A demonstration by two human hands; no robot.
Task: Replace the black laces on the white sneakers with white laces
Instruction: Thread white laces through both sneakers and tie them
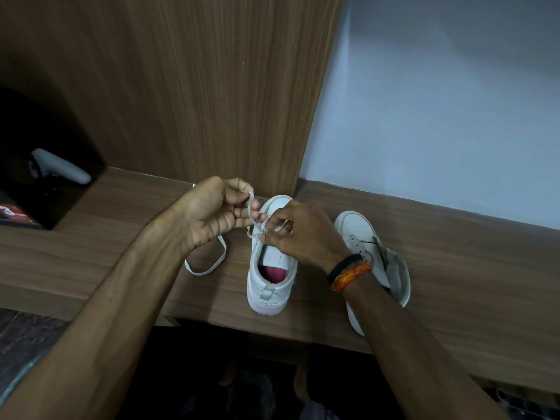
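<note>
Over on the left, a grey handheld controller (62,169) is tucked in a dark cubby. A flat white lace (206,262) is looped on the brown wood-grain worktop (454,268). Its end is pinched by the left hand (212,213) and also by the right hand (298,234) over the middle white canvas sneaker (269,286). A second white sneaker (363,237) is parked just right, unlaced.

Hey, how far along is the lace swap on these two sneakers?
No black laces show on either shoe. In hand: the left hand and right hand pinch a white lace over the middle sneaker. Left: finishing it, then the right sneaker, which shows bare eyelets. A white loop lies beside the middle sneaker.
</note>
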